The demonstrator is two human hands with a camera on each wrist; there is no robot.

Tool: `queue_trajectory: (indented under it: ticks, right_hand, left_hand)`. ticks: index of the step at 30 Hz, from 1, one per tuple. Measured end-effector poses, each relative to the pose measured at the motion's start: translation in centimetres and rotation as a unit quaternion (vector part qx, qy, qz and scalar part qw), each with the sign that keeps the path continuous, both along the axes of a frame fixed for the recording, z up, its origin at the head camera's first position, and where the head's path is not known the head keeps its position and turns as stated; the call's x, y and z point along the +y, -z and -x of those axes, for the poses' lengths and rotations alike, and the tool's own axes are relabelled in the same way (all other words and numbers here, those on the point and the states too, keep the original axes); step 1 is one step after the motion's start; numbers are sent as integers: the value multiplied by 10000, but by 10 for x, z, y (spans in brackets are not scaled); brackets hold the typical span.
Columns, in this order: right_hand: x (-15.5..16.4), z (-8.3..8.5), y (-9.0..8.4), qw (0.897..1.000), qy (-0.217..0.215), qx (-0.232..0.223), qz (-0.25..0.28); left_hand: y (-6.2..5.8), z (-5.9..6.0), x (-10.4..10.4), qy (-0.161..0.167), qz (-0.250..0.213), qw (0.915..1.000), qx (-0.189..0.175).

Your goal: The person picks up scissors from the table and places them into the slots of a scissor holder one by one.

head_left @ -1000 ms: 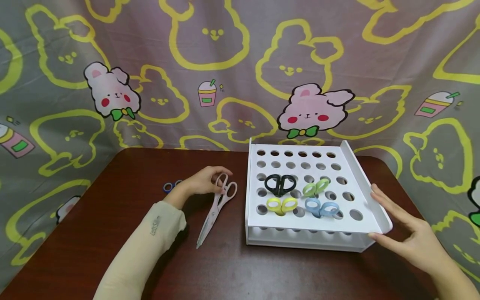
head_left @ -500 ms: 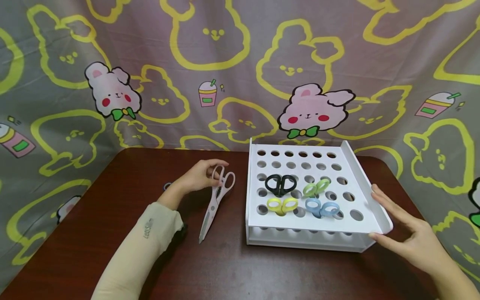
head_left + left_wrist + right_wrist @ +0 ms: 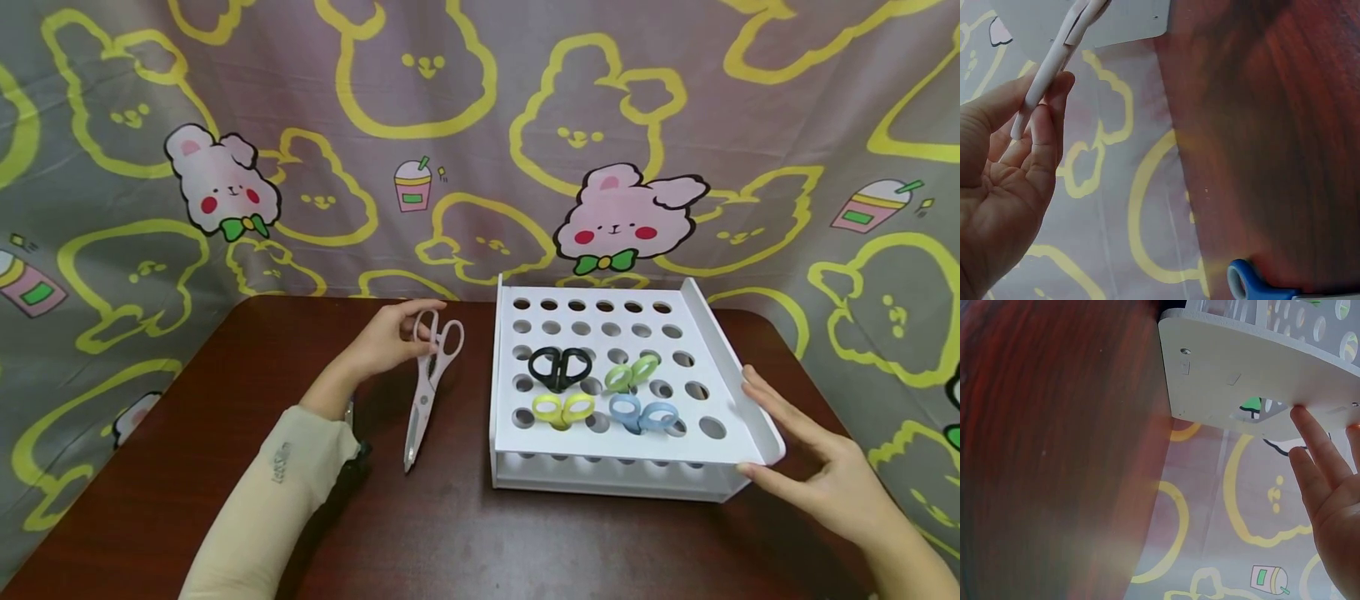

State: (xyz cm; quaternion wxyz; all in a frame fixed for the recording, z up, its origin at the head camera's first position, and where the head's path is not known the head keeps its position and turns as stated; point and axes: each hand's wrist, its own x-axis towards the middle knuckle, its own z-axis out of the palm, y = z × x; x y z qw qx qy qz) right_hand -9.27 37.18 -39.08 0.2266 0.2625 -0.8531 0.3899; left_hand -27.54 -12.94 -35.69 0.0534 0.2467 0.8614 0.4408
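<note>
My left hand pinches a pair of pale pinkish-white scissors by one handle loop, thumb against fingertips. The blades point down toward the table, left of a white rack with rows of round holes. In the left wrist view the scissors' handle shows edge-on between thumb and fingers. Handles of black scissors, green scissors, yellow scissors and light blue scissors stick up from the rack's holes. My right hand touches the rack's right side panel with extended fingers, thumb at the front corner.
Blue-handled scissors lie on the dark red-brown table, mostly hidden behind the left forearm in the head view. A patterned curtain with yellow outlines and bunny prints stands behind and around the table.
My left hand has moved away from me and slightly left, carrying the pale scissors, which now hang more upright. The right hand and the rack stay in place.
</note>
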Motion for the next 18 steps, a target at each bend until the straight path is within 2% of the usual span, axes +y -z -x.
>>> queue_trajectory:
  ticks: [9,18]
  right_hand:
    - [-1,-1,-1,10000,77,-14,-38]
    - [-1,0,-2,10000,4,6,-18]
  left_hand:
    - [-13,-7,3,-173,-199,9992,296]
    - [-38,-13,6,-368,-187,9969,675]
